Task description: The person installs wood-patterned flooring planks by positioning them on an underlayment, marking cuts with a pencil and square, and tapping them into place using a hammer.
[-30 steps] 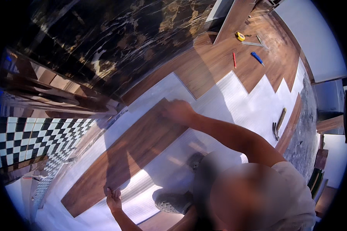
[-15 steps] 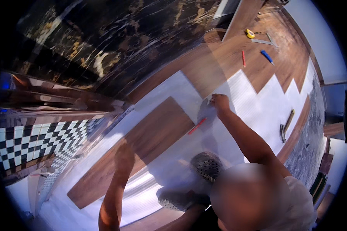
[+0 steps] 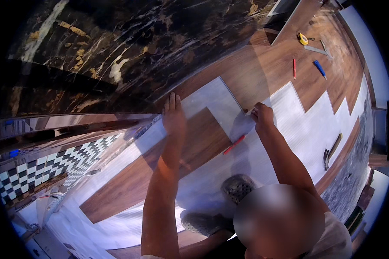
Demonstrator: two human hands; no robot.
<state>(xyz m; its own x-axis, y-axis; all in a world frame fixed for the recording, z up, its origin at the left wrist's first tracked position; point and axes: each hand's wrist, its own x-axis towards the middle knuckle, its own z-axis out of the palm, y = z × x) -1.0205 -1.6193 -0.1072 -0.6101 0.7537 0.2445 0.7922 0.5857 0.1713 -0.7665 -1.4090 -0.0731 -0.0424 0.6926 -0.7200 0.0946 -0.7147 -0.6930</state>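
My left hand point(image 3: 173, 114) lies with fingers apart and reaching onto the laid wood plank floor point(image 3: 212, 69) along the marble wall. My right hand point(image 3: 262, 115) is curled at the stepped edge of the laid planks; what its fingertips hold, if anything, is hidden. Below both hands a loose brown plank point(image 3: 116, 190) rests on white foam underlay point(image 3: 289, 134). A red pencil point(image 3: 234, 143) lies just off that plank's end, below my right hand.
On the laid planks are another red pencil point(image 3: 294, 69), a blue knife point(image 3: 319, 69), a yellow tape measure point(image 3: 303, 39) and a metal square point(image 3: 315, 48). A hammer point(image 3: 333, 151) sits on the underlay. Dark marble point(image 3: 116, 43) and checkered tiles point(image 3: 26, 172) border the left.
My right hand has left the loose plank's end and moved up and right, uncovering a red pencil. My left hand has moved forward from that plank toward the marble wall.
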